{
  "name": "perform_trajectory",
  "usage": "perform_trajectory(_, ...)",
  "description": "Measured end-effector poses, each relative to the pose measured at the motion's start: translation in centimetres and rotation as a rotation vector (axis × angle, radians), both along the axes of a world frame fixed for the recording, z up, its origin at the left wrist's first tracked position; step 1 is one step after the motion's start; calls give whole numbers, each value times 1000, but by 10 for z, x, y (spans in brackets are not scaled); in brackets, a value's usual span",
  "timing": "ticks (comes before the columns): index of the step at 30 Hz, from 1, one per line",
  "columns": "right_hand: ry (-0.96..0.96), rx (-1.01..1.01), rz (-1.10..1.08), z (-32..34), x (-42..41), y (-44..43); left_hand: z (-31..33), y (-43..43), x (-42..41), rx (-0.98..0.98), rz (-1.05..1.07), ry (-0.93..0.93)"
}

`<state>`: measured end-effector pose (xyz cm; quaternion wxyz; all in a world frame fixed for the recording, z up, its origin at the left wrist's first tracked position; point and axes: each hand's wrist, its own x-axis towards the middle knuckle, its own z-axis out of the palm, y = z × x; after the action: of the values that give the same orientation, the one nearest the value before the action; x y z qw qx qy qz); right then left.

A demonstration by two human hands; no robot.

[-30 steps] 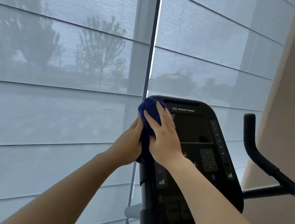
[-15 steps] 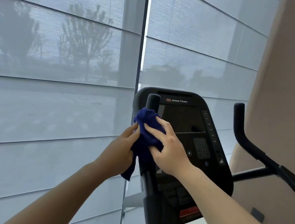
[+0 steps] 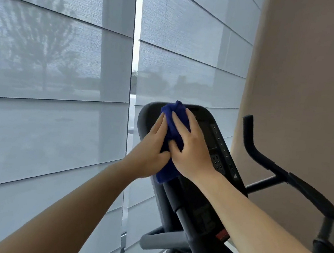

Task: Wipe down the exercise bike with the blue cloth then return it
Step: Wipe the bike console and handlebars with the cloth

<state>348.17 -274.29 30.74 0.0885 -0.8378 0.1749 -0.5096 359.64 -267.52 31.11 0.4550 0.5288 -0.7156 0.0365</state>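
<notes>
The blue cloth (image 3: 174, 114) is wrapped around the upright left handle of the black exercise bike, in front of its console (image 3: 212, 140), and it covers the handle's tip. My left hand (image 3: 151, 147) clasps the cloth from the left, and my right hand (image 3: 192, 150) clasps it from the right with its fingers laid over the fabric. The two thumbs meet at the front. A loose end of the cloth hangs below my hands. Below them the black handle bar runs down toward me.
The bike's right handle (image 3: 262, 156) rises at the right, close to a beige wall (image 3: 313, 80). Window blinds (image 3: 53, 72) fill the left and the back. A grey lower bar (image 3: 159, 240) of the bike sits near the floor.
Both hands slid the cloth down the left handle, baring its tip, then back up. The tip is covered again.
</notes>
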Motion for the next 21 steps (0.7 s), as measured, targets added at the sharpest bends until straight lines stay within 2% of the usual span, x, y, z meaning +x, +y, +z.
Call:
perform_trajectory(7, 164, -44, -226, -26, 12, 14, -26, -6, 20, 13, -169, 29)
perform_trajectory(12, 277, 58, -320, -50, 1, 39, -59, 5, 30, 72, -231, -7)
perform_trajectory(17, 422, 243, -365, -53, -28, 60, -88, 24, 27, 163, -132, -173)
perform_trajectory(21, 509, 185, -490, -42, -58, 75, -95, 35, 19, -2, -52, -419)
